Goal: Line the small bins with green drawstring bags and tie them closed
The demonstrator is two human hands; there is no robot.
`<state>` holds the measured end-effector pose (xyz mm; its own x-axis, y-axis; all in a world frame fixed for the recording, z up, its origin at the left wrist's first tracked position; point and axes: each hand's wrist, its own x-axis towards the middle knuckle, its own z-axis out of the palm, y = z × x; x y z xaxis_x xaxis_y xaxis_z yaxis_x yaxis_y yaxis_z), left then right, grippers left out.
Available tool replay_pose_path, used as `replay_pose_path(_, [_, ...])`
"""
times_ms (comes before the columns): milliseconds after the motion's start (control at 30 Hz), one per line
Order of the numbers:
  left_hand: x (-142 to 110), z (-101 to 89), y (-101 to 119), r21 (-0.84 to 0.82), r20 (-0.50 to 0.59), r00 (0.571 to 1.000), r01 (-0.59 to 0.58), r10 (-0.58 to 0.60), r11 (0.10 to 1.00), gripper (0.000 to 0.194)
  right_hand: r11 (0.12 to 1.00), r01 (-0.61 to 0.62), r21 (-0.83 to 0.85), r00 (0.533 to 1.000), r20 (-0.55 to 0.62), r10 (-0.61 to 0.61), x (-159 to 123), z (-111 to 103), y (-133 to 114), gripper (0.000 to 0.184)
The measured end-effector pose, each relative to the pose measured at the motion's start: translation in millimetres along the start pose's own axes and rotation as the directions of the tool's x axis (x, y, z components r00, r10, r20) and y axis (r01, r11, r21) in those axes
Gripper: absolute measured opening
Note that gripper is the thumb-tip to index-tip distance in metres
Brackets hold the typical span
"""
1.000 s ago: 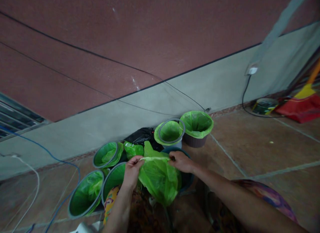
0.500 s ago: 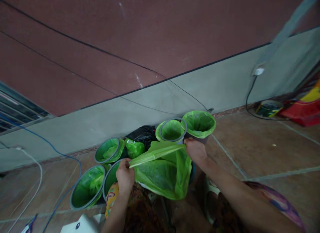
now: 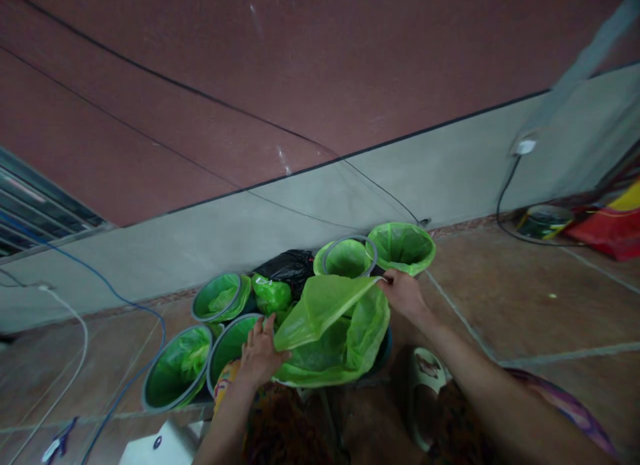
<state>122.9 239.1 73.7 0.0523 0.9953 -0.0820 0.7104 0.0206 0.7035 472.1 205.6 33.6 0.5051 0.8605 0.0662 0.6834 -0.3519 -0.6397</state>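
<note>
A green plastic bag (image 3: 325,358) lines a bin in front of me, its mouth wide and its far edge raised in a loose flap. That bin is mostly hidden; a dark blue part of it shows at the right. My right hand (image 3: 403,293) pinches the bag's edge at the far right corner. My left hand (image 3: 261,353) lies against the bag's left side with its fingers spread and thumb along the edge. Just left of that hand stands a grey-rimmed bin (image 3: 231,338) with a green liner.
Two more lined bins (image 3: 177,368) (image 3: 216,297) stand at the left. By the wall are a black bag (image 3: 289,266), a green bundle (image 3: 271,292), a ring-topped bin (image 3: 350,257) and another lined bin (image 3: 403,245). A blue cable (image 3: 125,305) crosses the tiles. A slipper (image 3: 427,372) shows below.
My left hand has let go of the bag's edge, opened its fingers and moved slightly right and down. The taut band of the edge has slackened into a flap. My right hand still grips its corner.
</note>
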Motion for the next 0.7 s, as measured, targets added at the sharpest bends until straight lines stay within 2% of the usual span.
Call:
replay_pose_path(133, [-7.2, 52.3, 30.9, -0.117, 0.165, 0.971, -0.156, 0.174, 0.981, 0.086, 0.983, 0.062, 0.172, 0.998, -0.031, -0.057, -4.3, 6.9, -8.2, 0.017])
replay_pose_path(233, [-5.1, 91.8, 30.9, -0.018, 0.184, 0.951, -0.249, 0.248, 0.968, 0.082, 0.967, 0.105, 0.231, 0.994, -0.064, -0.093, -5.5, 9.1, -12.5, 0.014])
replay_pose_path(300, [-2.2, 107.9, 22.6, 0.125, 0.198, 0.936, -0.317, 0.289, 0.940, 0.068, 0.969, 0.120, 0.217, 0.992, -0.063, -0.109, -3.9, 8.5, -12.4, 0.012])
replay_pose_path(367, [0.3, 113.2, 12.7, 0.319, 0.287, 0.919, -0.359, 0.271, 0.877, 0.041, 0.981, 0.116, 0.154, 0.992, -0.056, -0.109, -0.5, 5.5, -9.0, 0.009])
replay_pose_path(433, [1.7, 109.8, 4.5, 0.493, 0.390, 0.901, -0.380, 0.191, 0.783, 0.020, 0.992, 0.114, 0.047, 0.993, -0.043, -0.112, 3.8, -0.5, -1.8, 0.006])
replay_pose_path(500, [2.7, 102.5, -1.0, 0.577, 0.427, 0.894, -0.384, 0.135, 0.721, 0.024, 0.990, 0.117, -0.082, 0.993, 0.013, -0.116, 7.3, -9.1, 9.1, 0.007])
replay_pose_path(533, [3.5, 99.0, -2.7, 0.584, 0.414, 0.901, -0.373, 0.131, 0.721, 0.027, 0.983, 0.118, -0.139, 0.992, 0.061, -0.111, 8.2, -13.9, 15.5, 0.008])
replay_pose_path(633, [10.1, 94.6, -3.9, 0.527, 0.316, 0.932, -0.327, 0.177, 0.784, 0.027, 0.969, 0.134, -0.206, 0.966, 0.247, -0.081, 5.5, -26.3, 35.6, 0.011])
replay_pose_path(700, [19.7, 98.9, -0.2, 0.479, 0.258, 0.938, -0.331, 0.230, 0.813, 0.042, 0.972, 0.156, -0.178, 0.940, 0.327, -0.091, -0.3, -31.2, 46.0, 0.013])
